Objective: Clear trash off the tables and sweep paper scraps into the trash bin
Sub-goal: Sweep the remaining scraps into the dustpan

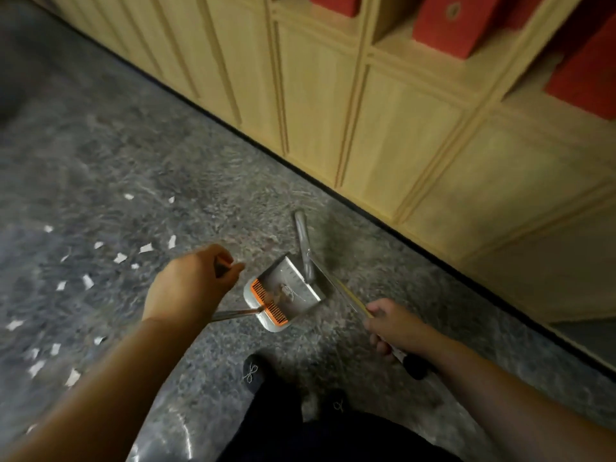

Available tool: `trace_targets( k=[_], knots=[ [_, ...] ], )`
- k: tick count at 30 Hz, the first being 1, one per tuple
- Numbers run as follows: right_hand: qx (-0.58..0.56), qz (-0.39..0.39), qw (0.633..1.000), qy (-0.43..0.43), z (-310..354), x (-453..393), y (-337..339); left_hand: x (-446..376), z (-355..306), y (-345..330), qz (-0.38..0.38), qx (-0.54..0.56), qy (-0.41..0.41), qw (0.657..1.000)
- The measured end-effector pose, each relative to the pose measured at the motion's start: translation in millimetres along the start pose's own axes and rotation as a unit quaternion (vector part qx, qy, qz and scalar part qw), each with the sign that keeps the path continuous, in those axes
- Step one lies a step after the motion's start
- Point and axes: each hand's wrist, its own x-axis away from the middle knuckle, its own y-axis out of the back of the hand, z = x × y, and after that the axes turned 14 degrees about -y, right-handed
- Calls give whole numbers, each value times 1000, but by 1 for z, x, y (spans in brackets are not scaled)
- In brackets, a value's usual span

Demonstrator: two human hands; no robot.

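head view: two hands with a dustpan and broom over a scrap-strewn floor

head camera looks down at a speckled grey floor (186, 181). left of centre, the left hand (186, 288) is curled around a dark grip at the top of a metal handle that runs down and right to a silver dustpan (283, 295). the dustpan sits at the centre of the frame, with an orange comb-like strip along its near edge and a little debris inside. at lower right, the right hand (396, 328) is wrapped around a thin broom handle (353, 300), yellowish above the fingers and dark below them. the handle runs up and left to a blurred broom head (306, 248) just above the dustpan; whether the two touch is unclear.

white paper scraps (116, 258) lie scattered across the left side of the frame, from mid-left to lower left, well apart from the dustpan. the trash bin is not in view.

dark shoes (253, 375) with small bows and dark clothing fill the bottom centre. pale wooden cabinets (383, 128) cross the upper right, and red boxes (446, 25) sit in open shelves at the top right.
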Motion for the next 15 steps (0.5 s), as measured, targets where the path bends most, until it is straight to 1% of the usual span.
trace_targets(
  k=[4,7,11,15],
  knots=[
    [60,-5,998,16,67,-20,-39,13,66,33,-53,29,103,993],
    [96,11,995,29,114,-35,-73,17,109,55,-87,46,159,982],
    [118,19,992,30,170,-53,-115,20,161,79,-86,25,211,973],
    [145,33,989,22,217,-75,-147,27,211,93,-90,27,252,963]
  ],
)
